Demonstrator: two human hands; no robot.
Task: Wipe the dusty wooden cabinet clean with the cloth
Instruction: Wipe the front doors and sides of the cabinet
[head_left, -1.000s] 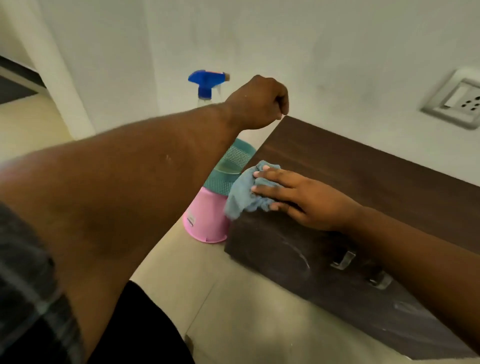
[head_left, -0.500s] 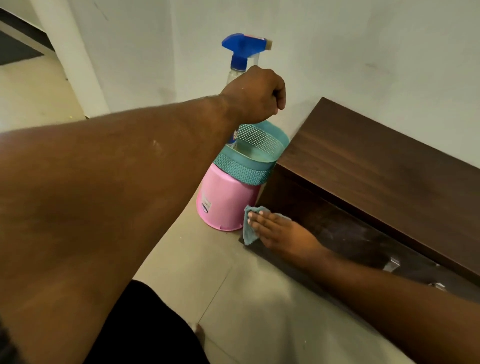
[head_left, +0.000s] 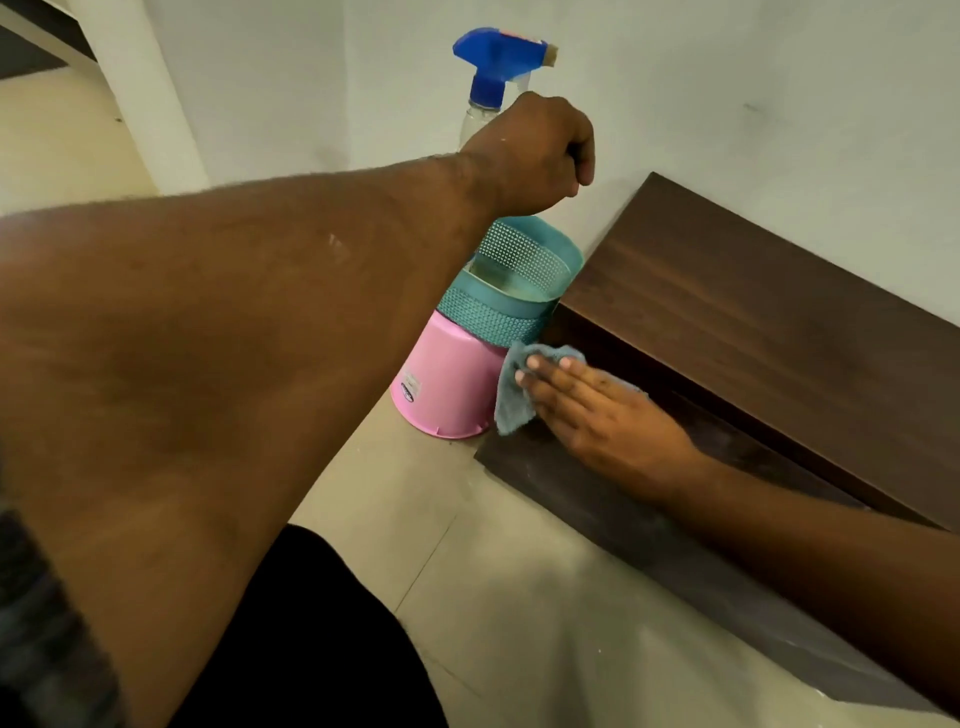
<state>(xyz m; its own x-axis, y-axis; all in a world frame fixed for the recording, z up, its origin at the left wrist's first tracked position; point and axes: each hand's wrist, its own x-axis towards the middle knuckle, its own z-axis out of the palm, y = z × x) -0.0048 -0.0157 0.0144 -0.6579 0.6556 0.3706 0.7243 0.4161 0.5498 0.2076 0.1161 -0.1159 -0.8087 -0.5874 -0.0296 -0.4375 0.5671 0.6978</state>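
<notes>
Nothing here can be read. The pink bucket (head_left: 447, 384), standing upside down on the floor, carries a small white sticker (head_left: 411, 388) with a dark oval mark, but its print is too small and blurred to make out. The spray bottle (head_left: 496, 67) shows no legible label.

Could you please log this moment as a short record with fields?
surface: dark brown wooden cabinet, front face being wiped
tool: blue-grey cloth, pressed flat on the cabinet's front near its left end
right hand: open, flat on the cloth
left hand: closed fist, raised, nothing visibly held
nearby: clear spray bottle with blue trigger; teal mesh basket on upturned pink plastic bucket
</notes>
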